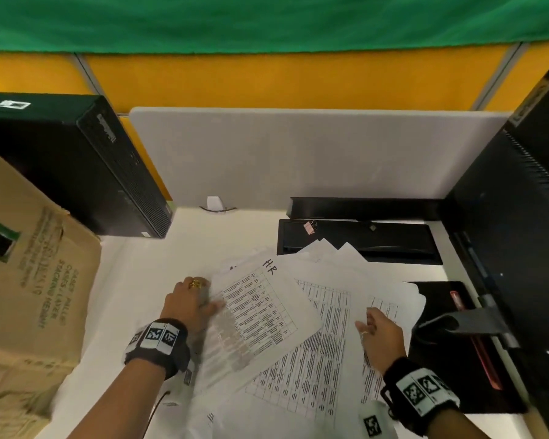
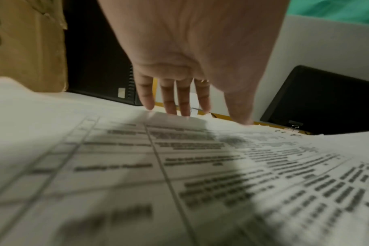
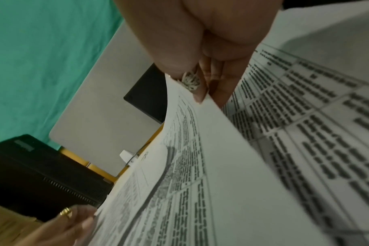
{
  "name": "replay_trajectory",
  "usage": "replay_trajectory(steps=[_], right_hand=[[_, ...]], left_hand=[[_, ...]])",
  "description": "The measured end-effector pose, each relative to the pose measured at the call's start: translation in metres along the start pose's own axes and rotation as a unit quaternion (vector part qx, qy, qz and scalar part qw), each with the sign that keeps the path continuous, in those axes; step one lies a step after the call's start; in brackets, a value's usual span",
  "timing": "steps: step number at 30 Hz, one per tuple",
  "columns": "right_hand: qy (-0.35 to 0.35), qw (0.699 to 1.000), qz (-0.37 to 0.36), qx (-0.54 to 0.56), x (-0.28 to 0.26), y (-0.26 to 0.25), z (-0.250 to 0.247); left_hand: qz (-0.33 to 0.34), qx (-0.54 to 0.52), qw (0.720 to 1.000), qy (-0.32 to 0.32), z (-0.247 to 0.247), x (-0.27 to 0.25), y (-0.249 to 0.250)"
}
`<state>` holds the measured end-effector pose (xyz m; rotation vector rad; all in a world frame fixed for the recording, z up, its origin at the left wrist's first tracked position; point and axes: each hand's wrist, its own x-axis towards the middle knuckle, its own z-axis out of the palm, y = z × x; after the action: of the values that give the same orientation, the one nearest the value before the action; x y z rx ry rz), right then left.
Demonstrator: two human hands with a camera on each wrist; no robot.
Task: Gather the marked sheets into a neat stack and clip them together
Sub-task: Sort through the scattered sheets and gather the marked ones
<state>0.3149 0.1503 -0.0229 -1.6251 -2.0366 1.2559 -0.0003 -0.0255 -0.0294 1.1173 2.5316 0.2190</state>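
Observation:
Several printed table sheets [image 1: 314, 343] lie fanned out on the white desk. The top left one is marked "HR" [image 1: 268, 267] by hand. My left hand [image 1: 203, 299] lies with straight fingers [image 2: 184, 106] on the left edge of that marked sheet [image 2: 137, 166]. My right hand [image 1: 370, 318] is on the right part of the pile, where thumb and fingers [image 3: 204, 98] pinch the edge of a printed sheet [image 3: 200, 166] and curl it upward. A pink binder clip [image 1: 309, 227] sits on the black tray [image 1: 377, 242] behind the papers.
A black computer tower [image 1: 76, 166] and a cardboard box [image 1: 29, 280] stand at the left. A black monitor [image 1: 520, 248] with its stand fills the right. A dark pad [image 1: 457, 359] lies under the stand. A grey divider [image 1: 298, 153] closes the back.

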Motion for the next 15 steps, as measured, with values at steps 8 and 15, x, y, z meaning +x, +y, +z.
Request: replay_trajectory(steps=[8, 15], right_hand=[[-0.177, 0.964, 0.098, 0.170, -0.014, -0.028, 0.015], [-0.182, 0.939, 0.130, 0.262, -0.018, -0.031, 0.031]], left_hand=[[-0.043, 0.100, 0.992, -0.056, 0.020, -0.015, 0.015], [-0.172, -0.025, 0.984, -0.051, 0.023, -0.029, 0.049]])
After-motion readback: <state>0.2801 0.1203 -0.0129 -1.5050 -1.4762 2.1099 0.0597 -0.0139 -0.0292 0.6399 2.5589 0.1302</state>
